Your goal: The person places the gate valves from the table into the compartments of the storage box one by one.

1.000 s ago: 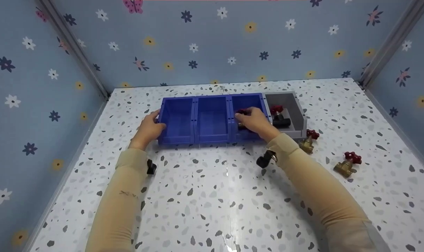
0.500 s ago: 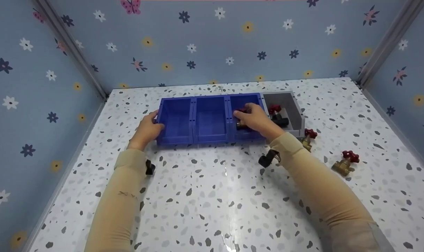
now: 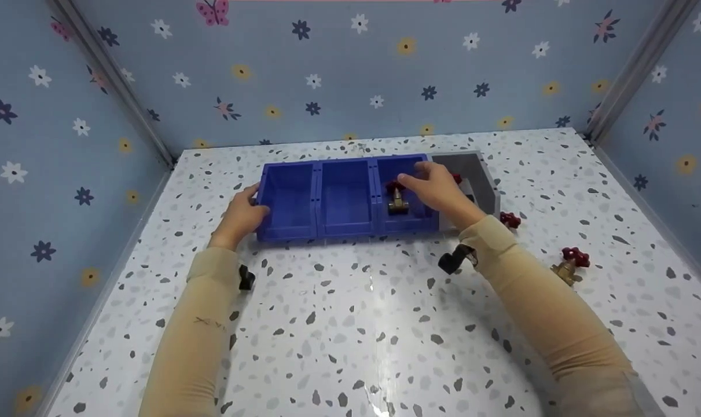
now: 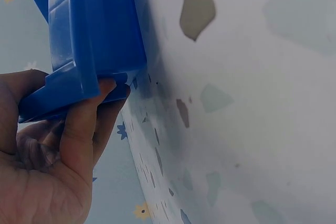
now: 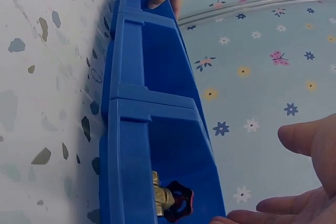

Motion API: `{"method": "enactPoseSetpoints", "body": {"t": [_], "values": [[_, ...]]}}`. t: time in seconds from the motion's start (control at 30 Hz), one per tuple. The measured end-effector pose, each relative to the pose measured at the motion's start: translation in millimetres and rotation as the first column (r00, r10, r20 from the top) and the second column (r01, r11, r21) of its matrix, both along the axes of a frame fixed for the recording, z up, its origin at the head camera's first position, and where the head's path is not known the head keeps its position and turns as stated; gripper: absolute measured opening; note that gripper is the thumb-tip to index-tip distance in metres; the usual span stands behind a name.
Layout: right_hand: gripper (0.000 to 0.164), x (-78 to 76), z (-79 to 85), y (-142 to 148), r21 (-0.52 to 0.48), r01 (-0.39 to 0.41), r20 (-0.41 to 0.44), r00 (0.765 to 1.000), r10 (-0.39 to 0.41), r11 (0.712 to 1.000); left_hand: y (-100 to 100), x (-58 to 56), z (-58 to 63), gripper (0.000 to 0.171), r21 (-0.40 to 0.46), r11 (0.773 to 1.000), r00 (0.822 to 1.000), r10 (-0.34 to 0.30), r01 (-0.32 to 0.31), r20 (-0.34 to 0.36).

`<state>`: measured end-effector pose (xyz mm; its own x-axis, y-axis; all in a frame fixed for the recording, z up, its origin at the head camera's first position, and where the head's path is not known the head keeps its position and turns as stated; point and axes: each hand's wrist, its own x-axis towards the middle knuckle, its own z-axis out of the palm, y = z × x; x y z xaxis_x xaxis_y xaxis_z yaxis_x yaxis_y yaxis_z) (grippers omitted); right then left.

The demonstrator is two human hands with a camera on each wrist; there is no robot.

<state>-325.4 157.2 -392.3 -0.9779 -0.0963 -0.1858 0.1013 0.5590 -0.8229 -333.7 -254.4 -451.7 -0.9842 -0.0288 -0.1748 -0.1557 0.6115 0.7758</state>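
Three blue storage bins stand joined in a row. My left hand (image 3: 241, 214) grips the outer side wall of the leftmost blue bin (image 3: 286, 234); in the left wrist view its fingers curl round the blue plastic (image 4: 79, 77). A brass gate valve (image 3: 397, 204) with a dark red handwheel lies in the third blue bin (image 3: 408, 226). Just above and right of that valve is my right hand (image 3: 440, 188), with its fingers spread and nothing in them. The right wrist view shows the valve's handwheel (image 5: 179, 201) inside the bin, apart from the hand.
A grey bin (image 3: 482, 174) adjoins the row on the right; inside, a red handwheel (image 3: 457, 178) shows, partly hidden by my right hand. Two more valves lie on the speckled table: one by the grey bin (image 3: 509, 220), another brass valve (image 3: 569, 269) farther right. Floral walls surround the table.
My right hand has let go of the brass gate valve, which now lies in the third blue bin, and has moved up and right. The left hand keeps its grip on the leftmost bin.
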Motion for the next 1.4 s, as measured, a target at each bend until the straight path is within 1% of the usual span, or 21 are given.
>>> {"method": "enactPoseSetpoints", "body": {"t": [0.17, 0.27, 0.33, 0.47, 0.6, 0.67, 0.8, 1.0, 1.2, 1.4], "values": [[0.072, 5.1, 2.8, 9, -0.057, 0.005, -0.042, 0.999, -0.007, 0.998, 0, 0.1, 0.7, 0.077, -0.002, 1.000, 1.000, -0.002, 0.002, 0.006], [0.070, 7.9, 4.7, 14, -0.097, 0.017, -0.050, 0.998, -0.022, 0.995, 0, 0.3, 1.0, 0.077, 0.003, 1.000, 1.000, -0.001, 0.001, 0.009], [0.069, 9.7, 6.4, 18, -0.104, 0.025, -0.055, 0.998, -0.031, 0.994, 0, 0.1, 1.3, 0.076, 0.006, 1.000, 1.000, -0.002, 0.002, 0.007], [0.068, 12.6, 9.1, 26, -0.063, 0.033, -0.074, 0.997, -0.038, 0.997, 0, -0.2, 1.7, 0.076, -0.005, 1.000, 1.000, 0.002, -0.002, 0.004], [0.069, 15.4, 9.8, 34, -0.012, 0.024, -0.098, 0.995, -0.025, 1.000, -1, -0.8, 1.1, 0.076, -0.017, 1.000, 1.000, 0.002, -0.002, -0.004], [0.070, 16.8, 9.6, 38, -0.005, 0.020, -0.100, 0.995, -0.020, 1.000, -1, -1.0, 0.4, 0.077, -0.019, 1.000, 1.000, -0.002, 0.001, -0.010], [0.072, 20.0, 9.5, 47, 0.003, 0.015, -0.093, 0.996, -0.015, 1.000, -1, -1.0, -0.3, 0.077, -0.009, 1.000, 1.000, -0.009, 0.008, -0.010], [0.069, 22.8, 8.8, 62, 0.038, 0.021, -0.085, 0.996, -0.018, 0.999, 0, -1.2, 0.2, 0.076, -0.015, 1.000, 1.000, -0.003, 0.003, -0.010], [0.074, 26.3, 7.9, 76, 0.053, 0.010, -0.059, 0.998, -0.007, 0.999, -2, -1.7, -0.8, 0.077, 0.005, 1.000, 1.000, -0.012, 0.012, -0.018], [0.075, 30.2, 5.1, 89, 0.057, 0.013, -0.021, 1.000, -0.011, 0.998, -2, -0.8, -1.7, 0.077, 0.003, 1.000, 1.000, -0.007, 0.007, -0.019]]}}
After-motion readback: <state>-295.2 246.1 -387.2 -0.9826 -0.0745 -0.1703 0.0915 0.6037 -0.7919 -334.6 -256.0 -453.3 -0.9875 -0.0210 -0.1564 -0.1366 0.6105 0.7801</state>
